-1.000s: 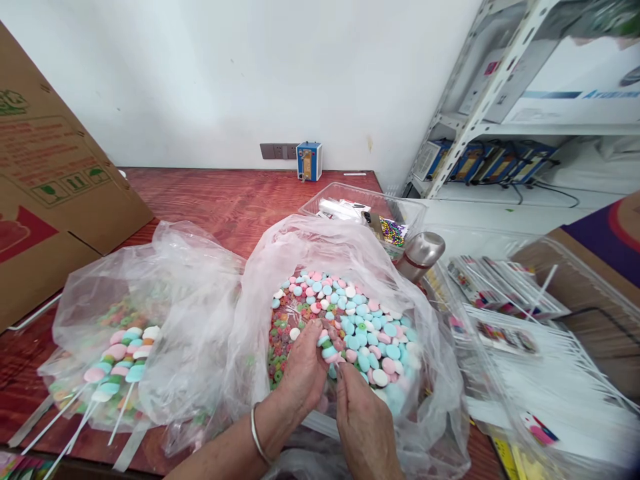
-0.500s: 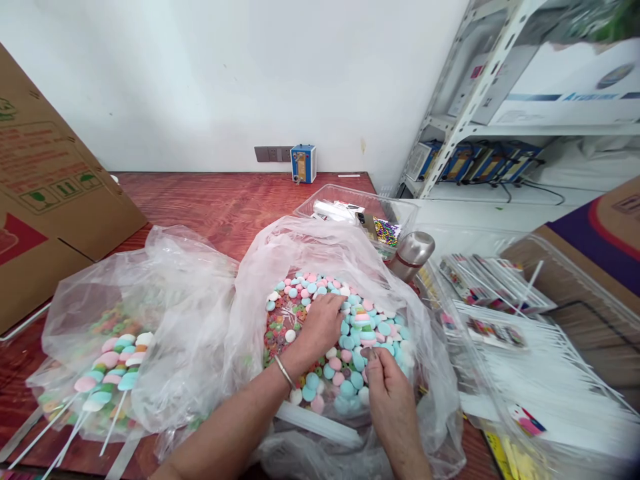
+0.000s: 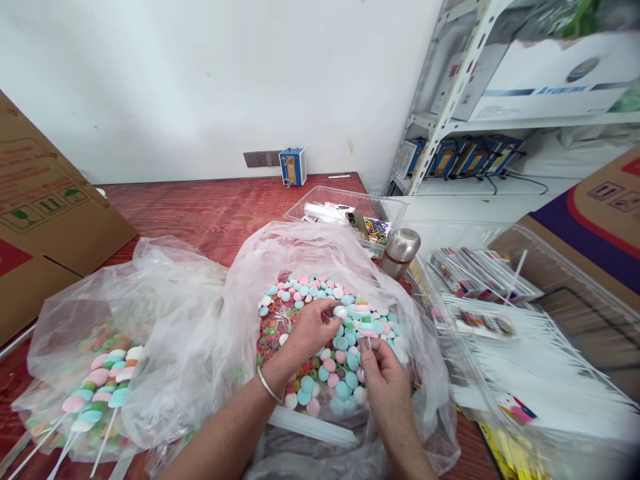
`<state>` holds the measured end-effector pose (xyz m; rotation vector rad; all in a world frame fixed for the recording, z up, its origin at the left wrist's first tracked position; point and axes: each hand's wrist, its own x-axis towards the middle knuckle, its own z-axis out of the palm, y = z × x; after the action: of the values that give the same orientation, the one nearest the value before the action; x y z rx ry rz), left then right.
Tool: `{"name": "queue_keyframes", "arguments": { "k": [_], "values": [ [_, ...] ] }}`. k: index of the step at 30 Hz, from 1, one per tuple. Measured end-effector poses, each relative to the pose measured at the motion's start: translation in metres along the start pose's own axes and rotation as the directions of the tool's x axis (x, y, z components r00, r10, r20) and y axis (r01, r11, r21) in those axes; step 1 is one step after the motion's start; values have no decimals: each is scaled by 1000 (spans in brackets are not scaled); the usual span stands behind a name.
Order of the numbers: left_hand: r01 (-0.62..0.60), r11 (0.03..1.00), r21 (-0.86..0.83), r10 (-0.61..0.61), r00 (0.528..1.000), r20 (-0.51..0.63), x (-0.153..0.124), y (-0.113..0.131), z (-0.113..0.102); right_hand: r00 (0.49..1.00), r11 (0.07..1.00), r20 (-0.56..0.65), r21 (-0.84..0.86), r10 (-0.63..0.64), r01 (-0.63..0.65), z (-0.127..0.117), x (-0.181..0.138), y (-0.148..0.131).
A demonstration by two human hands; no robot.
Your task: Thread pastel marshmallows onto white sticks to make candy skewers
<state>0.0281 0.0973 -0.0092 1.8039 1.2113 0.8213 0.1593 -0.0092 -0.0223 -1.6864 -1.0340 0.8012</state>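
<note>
My right hand [image 3: 384,373] pinches the thin stick of a candy skewer [image 3: 367,327], which stands upright with pink, green, white and orange pieces stacked on it. At the fingertips of my left hand [image 3: 316,328] is a pale blue-and-white marshmallow [image 3: 341,311], just left of the skewer. Both hands are over an opened clear plastic bag [image 3: 300,243]. Inside it lie loose pink, blue and white marshmallows [image 3: 342,389] and, on the left, small ring-shaped gummies [image 3: 270,327]. A bundle of white sticks [image 3: 313,427] rests at the bag's near edge.
Finished-looking candy skewers [image 3: 103,383] lie on another plastic bag [image 3: 170,313] at left, beside a cardboard box [image 3: 45,200]. Behind the bag are a clear tray [image 3: 320,193] and a steel flask [image 3: 401,250]. A clear bin [image 3: 450,340] with white sticks stands at right.
My left hand has drawn back from the pile, a marshmallow now showing at its fingertips. My right hand has lifted the skewer slightly. The whole view has shifted a little.
</note>
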Motion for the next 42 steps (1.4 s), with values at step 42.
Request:
{"name": "queue_keyframes", "arguments": {
  "k": [42],
  "values": [
    [159,868,-471,-173,985,13,-32,1,-9,845,777,451,408,285,-480,5,-47,-7]
  ]
}}
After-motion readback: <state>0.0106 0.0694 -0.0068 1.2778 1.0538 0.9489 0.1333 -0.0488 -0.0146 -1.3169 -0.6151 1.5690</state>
